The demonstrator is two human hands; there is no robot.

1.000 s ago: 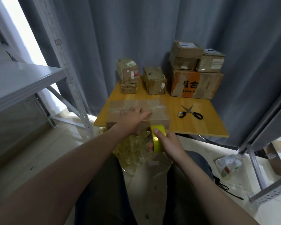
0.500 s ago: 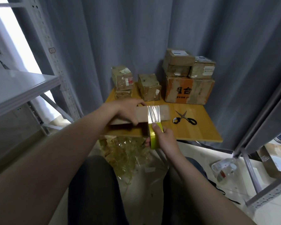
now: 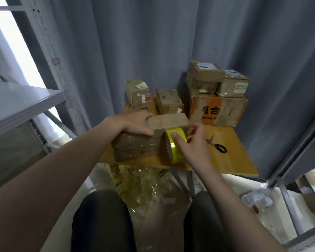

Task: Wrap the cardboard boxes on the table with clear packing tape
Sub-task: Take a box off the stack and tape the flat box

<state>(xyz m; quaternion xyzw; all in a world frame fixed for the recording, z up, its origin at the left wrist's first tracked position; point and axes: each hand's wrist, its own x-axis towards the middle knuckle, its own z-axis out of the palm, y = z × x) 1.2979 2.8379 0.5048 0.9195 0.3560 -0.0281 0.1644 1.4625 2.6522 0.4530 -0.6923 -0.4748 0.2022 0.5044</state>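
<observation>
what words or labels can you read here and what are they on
"合": on the orange side of the big box, after an unclear character; the small print below is blurred.
White labels on the two top boxes: too blurred to read.
Stickers on the small left box: unreadable.
Tag on the shelf post: unreadable.

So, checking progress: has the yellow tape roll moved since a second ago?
Yes. The yellow tape roll rose from below the edge of the wooden table to over its top.

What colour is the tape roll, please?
The tape roll is bright yellow; the head view shows it.
</observation>
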